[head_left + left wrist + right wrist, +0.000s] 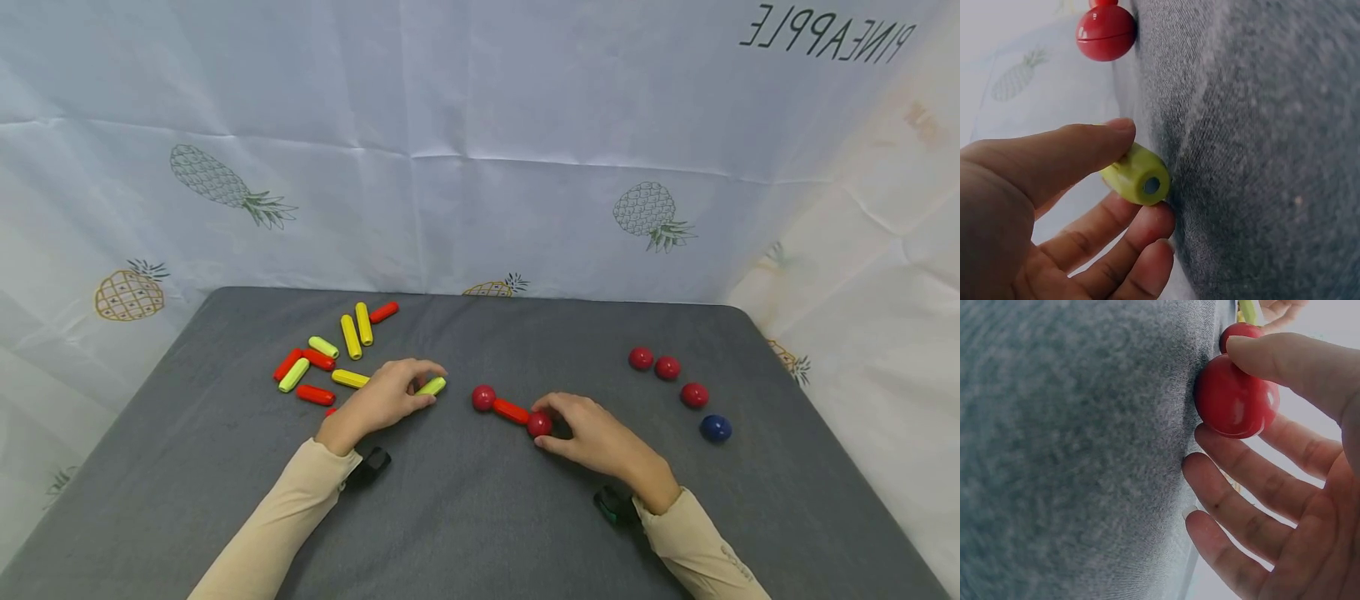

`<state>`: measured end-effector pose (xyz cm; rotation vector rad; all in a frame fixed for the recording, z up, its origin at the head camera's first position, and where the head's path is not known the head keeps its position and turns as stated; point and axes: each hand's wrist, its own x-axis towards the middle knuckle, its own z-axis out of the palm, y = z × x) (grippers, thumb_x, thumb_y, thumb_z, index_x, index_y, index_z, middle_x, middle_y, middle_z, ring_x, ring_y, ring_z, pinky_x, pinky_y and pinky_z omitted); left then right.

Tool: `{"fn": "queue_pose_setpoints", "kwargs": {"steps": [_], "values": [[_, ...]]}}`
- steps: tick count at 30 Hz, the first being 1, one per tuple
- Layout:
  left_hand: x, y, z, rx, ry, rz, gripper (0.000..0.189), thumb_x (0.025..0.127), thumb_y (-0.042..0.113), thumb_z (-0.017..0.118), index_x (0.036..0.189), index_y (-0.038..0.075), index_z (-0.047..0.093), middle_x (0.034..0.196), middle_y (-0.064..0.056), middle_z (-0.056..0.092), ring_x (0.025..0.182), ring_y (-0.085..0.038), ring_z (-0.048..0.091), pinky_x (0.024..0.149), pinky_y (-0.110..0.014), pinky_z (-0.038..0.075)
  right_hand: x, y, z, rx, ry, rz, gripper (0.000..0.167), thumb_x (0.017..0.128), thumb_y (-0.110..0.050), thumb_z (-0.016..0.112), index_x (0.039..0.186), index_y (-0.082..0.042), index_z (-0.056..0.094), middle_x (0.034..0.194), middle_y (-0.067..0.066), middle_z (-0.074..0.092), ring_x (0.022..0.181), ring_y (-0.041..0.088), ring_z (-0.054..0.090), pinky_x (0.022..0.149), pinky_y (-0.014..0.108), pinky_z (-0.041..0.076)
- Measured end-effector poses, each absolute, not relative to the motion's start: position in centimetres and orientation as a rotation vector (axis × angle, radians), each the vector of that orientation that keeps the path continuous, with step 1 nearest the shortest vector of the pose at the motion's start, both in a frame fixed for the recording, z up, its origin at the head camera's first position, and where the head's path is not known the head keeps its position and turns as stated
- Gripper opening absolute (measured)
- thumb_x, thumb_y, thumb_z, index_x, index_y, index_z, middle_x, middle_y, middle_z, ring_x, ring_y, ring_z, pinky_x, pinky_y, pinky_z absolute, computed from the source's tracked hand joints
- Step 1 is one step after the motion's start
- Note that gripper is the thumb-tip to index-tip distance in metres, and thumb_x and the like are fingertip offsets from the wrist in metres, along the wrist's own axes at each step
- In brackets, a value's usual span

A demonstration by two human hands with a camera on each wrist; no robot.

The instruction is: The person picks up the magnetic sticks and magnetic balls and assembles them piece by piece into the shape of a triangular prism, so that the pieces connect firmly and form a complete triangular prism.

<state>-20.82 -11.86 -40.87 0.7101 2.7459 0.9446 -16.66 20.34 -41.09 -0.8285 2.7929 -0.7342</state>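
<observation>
My left hand (386, 394) pinches a yellow-green magnetic building stick (431, 386) between thumb and fingers, low over the table. A round grey inset shows in that stick's end (1152, 185) in the left wrist view. To its right, a red stick (511, 411) lies between two red balls, joined in a line. The left ball (483, 397) sits apart from both hands. Around the right ball (538, 423) curl the thumb and fingers of my right hand (592, 433); in the right wrist view the thumb lies on this ball (1235, 400).
Yellow sticks (351, 337), red sticks (316, 394) and yellow-green sticks (294, 375) lie scattered at the left. Toward the right edge are three loose red balls (667, 367) and a blue ball (716, 428). A pineapple-print cloth (450, 217) hangs behind the grey table (480, 533).
</observation>
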Motion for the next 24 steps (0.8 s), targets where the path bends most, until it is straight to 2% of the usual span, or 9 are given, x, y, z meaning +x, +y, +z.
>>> {"fn": "queue_pose_setpoints", "kwargs": {"steps": [11,24], "values": [[-20.3,-10.8,-40.7,0.692,2.676,0.947,0.038,0.089,0.014,0.074,0.125,0.008,0.066,0.091,-0.003,0.07,0.067,-0.008,0.053,0.063,-0.023,0.045,-16.8,20.3,-41.1,-0.834,2.782,-0.744,0.032,0.09,-0.026,0.074,0.117,-0.013,0.065,0.108,-0.005,0.068,0.098,0.01,0.062,0.088,0.037,0.053],[-20.0,-10.2,-40.7,0.724,2.649,0.929,0.037,0.089,0.013,0.073,0.124,0.005,0.066,0.088,-0.002,0.068,0.062,-0.008,0.051,0.058,-0.021,0.041,-16.7,20.1,-41.3,-0.855,2.79,-0.725,0.032,0.088,-0.03,0.076,0.114,-0.014,0.066,0.105,-0.007,0.068,0.096,0.009,0.062,0.087,0.036,0.053]]}}
